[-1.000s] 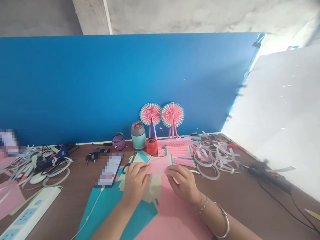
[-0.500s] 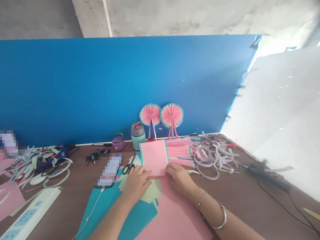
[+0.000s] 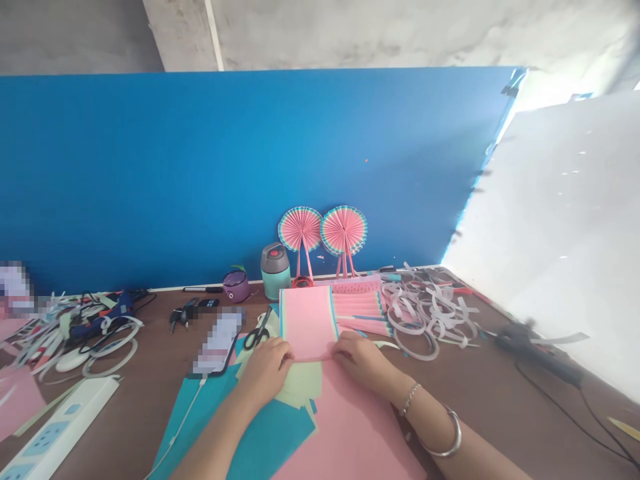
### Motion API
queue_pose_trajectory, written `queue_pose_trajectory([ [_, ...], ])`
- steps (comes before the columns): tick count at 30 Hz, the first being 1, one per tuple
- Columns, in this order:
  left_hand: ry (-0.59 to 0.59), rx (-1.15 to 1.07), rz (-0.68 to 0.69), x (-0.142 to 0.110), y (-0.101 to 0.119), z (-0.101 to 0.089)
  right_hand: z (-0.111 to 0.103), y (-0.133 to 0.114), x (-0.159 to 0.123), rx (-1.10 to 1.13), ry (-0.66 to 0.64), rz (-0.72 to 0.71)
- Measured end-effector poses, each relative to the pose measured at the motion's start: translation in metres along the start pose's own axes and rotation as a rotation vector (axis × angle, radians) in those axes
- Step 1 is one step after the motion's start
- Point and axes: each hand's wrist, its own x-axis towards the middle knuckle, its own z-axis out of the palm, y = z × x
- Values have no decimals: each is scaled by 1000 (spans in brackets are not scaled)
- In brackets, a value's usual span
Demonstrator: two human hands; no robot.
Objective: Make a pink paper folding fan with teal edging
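A pink sheet of paper with blue and yellow stripes along its left and right edges stands in front of me, its lower edge between my hands. My left hand is closed at the lower left corner, fingers curled and thumb against the edge. At the lower right corner my right hand pinches the same sheet. Beneath lie a larger pink sheet, pale green paper pieces and blue-green sheets. Black-handled scissors rest beside my left hand.
Two round pleated paper fans lean on the blue partition. Pleated pink strips and curled white strips lie to the right. A flask, a phone, keys and a power strip are left.
The striped pink sheet's top edge has come down slightly toward me. My left fingers, spread over its corner before, have drawn back and curled at the lower edge. The right hand shifted slightly nearer.
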Motion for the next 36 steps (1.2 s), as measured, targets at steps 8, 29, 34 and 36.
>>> queue_pose_trajectory([
  [8,-33,-113,-77,1,-2,-3,0,5,2,134,-21,159],
  [29,50,-19,-184,7,-7,11,10,12,10,111,8,263],
  [34,83,56,-106,4,-3,11,8,7,8,49,3,220],
  [36,123,123,-7,4,-2,14,9,3,7,-62,17,144],
])
